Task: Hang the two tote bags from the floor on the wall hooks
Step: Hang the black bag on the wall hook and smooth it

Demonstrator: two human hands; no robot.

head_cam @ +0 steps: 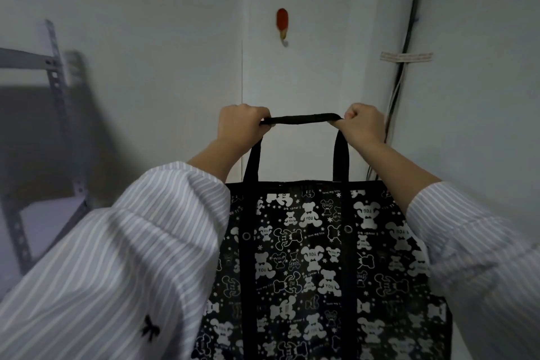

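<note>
A: Both fists are up in front of the wall, and the black tote bag [315,266] with its white bear print hangs below them.

B: The left hand [238,126] curls tight round one end of the black handle [302,119]. The right hand [362,126] grips the other end, so the strap runs taut and level between them.

A: And the red wall hook [282,23] sits above that strap, well apart from it, on the pale panel.

B: Striped sleeves [140,242] frame the bag on both sides. Off to the left there's a grey metal shelf frame [55,79], blurred. On the right, dark cables [404,67] run down the corner, taped to the wall.
</note>
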